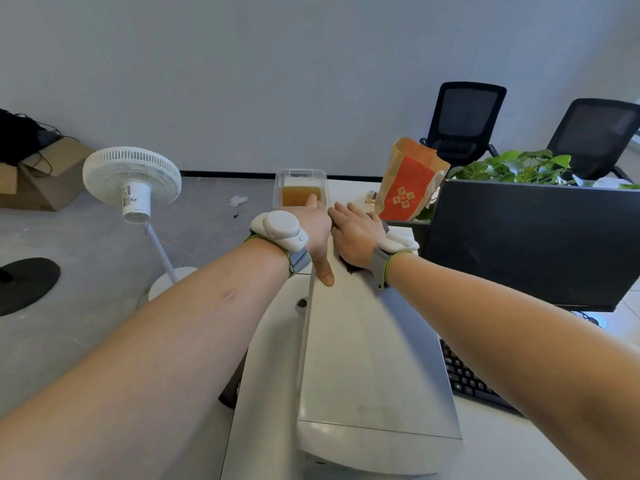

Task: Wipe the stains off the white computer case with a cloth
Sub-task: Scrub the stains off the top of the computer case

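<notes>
On a white worktop [491, 455] in a grey-walled office, both bare forearms reach straight out over the white computer case [367, 358], a long, smooth-topped box lying lengthwise away from the camera. The left hand [317, 233] braces the case's far left edge, thumb pointing back along the top and fingers dropping over the side; its grip looks loose, though how far the hidden fingers curl cannot be told. The right hand [353, 237] lies palm-down with fingers straight and slightly spread, pressing a dark cloth [349, 268] flat on the case's far end, only a fringe showing under the palm. Each wrist carries a rounded white device on a grey strap. Beyond stand a clear plastic tub [301, 183], a paper bag [412, 181], a black monitor [530, 244] and a keyboard [467, 375].
</notes>
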Demonstrator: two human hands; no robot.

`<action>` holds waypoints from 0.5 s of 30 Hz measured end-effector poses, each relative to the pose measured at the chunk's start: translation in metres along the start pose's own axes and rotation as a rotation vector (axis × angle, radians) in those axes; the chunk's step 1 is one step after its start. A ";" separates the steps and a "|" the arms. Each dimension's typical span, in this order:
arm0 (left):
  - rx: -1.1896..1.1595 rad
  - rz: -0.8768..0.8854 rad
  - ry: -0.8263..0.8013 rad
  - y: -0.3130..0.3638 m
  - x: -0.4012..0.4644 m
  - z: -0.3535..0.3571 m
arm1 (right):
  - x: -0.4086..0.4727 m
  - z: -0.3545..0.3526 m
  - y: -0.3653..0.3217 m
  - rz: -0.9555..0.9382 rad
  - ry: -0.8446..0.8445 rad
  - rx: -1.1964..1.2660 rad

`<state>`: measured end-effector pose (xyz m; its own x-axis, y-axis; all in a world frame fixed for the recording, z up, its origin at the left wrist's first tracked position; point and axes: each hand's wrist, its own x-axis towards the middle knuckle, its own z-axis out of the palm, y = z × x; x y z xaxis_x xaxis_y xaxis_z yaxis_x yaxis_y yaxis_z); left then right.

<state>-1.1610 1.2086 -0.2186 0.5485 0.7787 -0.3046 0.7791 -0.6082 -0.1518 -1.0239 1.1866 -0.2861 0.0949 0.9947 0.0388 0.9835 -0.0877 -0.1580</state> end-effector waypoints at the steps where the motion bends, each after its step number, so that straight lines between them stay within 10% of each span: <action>1: -0.019 -0.004 0.011 0.001 0.000 -0.001 | -0.005 0.000 0.001 -0.040 -0.023 0.002; 9: -0.009 0.155 -0.033 -0.010 0.001 -0.003 | -0.080 -0.014 -0.007 -0.298 -0.074 0.025; 15: 0.001 0.149 -0.129 -0.004 -0.001 -0.004 | -0.094 -0.021 0.016 -0.105 -0.179 -0.095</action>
<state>-1.1639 1.2109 -0.2139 0.6142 0.6539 -0.4418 0.6918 -0.7155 -0.0974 -1.0140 1.0909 -0.2719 -0.0288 0.9915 -0.1269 0.9974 0.0201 -0.0686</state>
